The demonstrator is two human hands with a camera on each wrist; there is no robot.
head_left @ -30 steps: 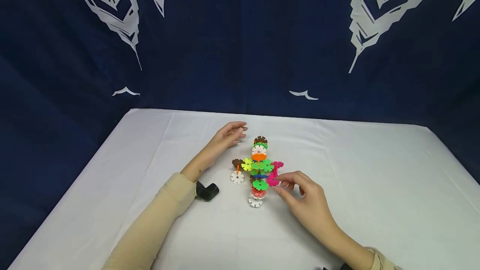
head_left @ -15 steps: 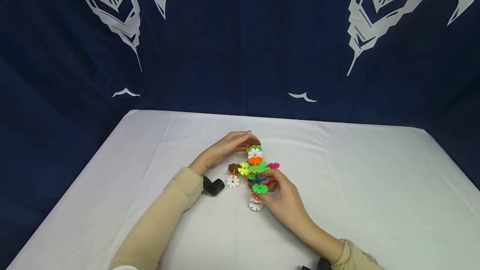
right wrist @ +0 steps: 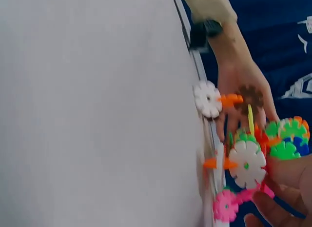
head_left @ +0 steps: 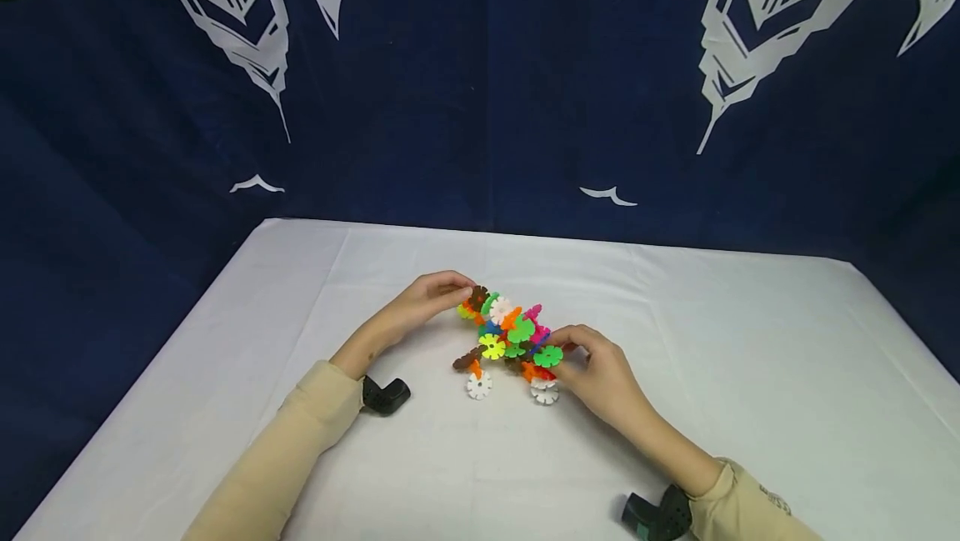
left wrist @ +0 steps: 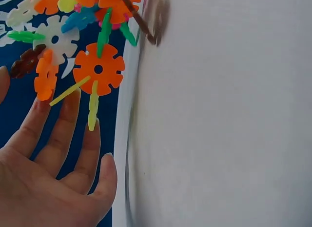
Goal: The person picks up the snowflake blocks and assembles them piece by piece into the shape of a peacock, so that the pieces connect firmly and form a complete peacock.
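A figure built of interlocking plastic snowflake discs (head_left: 513,328) stands on the white table in the head view, in green, pink, orange, white, brown and yellow. My right hand (head_left: 600,370) grips its near right part, close to a green disc (head_left: 548,356). My left hand (head_left: 416,308) is at the figure's far left end, its fingertips at a brown disc (head_left: 478,298). In the left wrist view the left fingers (left wrist: 51,151) reach out rather straight to orange and yellow discs (left wrist: 99,69). White discs (right wrist: 247,164) sit near the right fingers in the right wrist view.
The white-clothed table (head_left: 375,474) extends round both hands. A dark blue curtain (head_left: 480,107) with white prints hangs behind its far edge. A black device sits at the left wrist (head_left: 386,397), another black device (head_left: 658,514) at the right.
The disc figure has turned, its far end swinging left and its near end right. My left hand has shifted left with that end, and my right hand has moved slightly right.
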